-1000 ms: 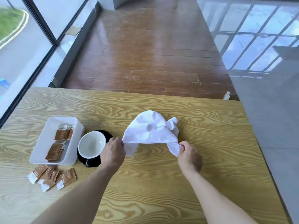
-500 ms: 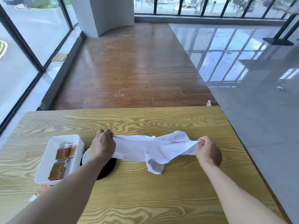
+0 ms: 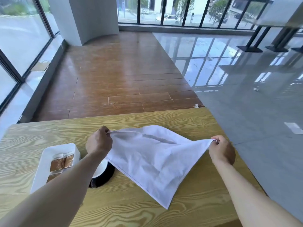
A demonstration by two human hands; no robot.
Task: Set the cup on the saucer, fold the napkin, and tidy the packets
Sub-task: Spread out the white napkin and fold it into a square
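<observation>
A white cloth napkin hangs spread out above the wooden table, one corner pointing down toward me. My left hand pinches its left corner and my right hand pinches its right corner. A white cup sits on a black saucer, both partly hidden behind my left forearm and the napkin's edge. Brown packets lie in a white rectangular tray at the left.
The table's far edge and right edge are close to the napkin. Beyond lie a wooden floor and a glossy grey floor. A small white bottle top shows just past the far edge.
The napkin went from a bunched bundle to stretched and now fully opened out between my hands, which moved apart and lifted. The camera tilted up, so the loose packets near the tray left view.
</observation>
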